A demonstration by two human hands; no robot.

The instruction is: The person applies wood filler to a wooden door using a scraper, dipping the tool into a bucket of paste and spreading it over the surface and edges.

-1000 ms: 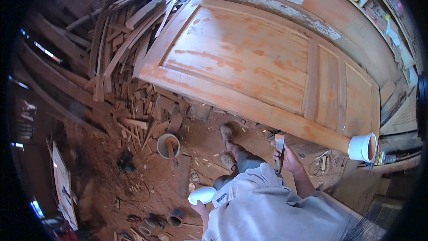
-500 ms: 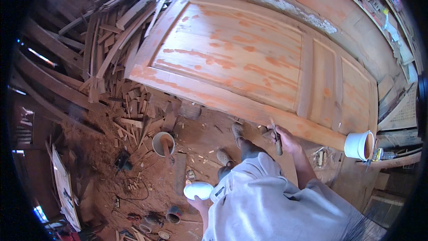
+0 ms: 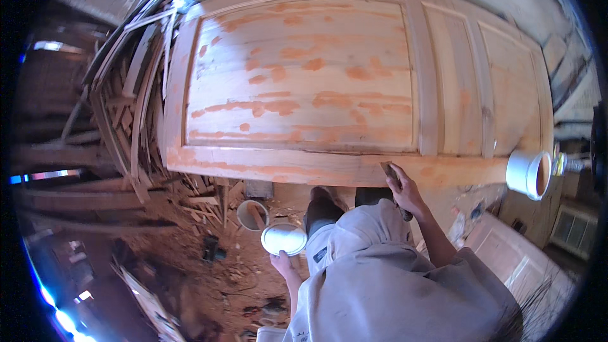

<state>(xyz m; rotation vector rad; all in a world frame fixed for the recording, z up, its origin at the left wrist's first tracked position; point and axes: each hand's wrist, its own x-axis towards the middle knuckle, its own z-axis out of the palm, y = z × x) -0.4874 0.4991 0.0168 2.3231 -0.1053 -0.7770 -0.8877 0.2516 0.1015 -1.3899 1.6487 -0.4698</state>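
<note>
A wooden panelled door lies in front of me, with orange-brown filler smeared in streaks over its large panel and near rail. My right hand is closed round a putty knife, its blade at the door's near edge; whether the blade touches the wood I cannot tell. Low on the left, my left hand grips a round white lid by its rim. On the door's near right corner stands a white bucket with brownish stuff inside.
Scrap wood strips are stacked at the left. A second bucket with a stick in it stands on the sawdust-covered floor, offcuts beside it. Another panelled board lies at the lower right.
My view has turned and come nearer to the door. My right hand has brought the putty knife up to the door's near edge. The lid remains in my left hand.
</note>
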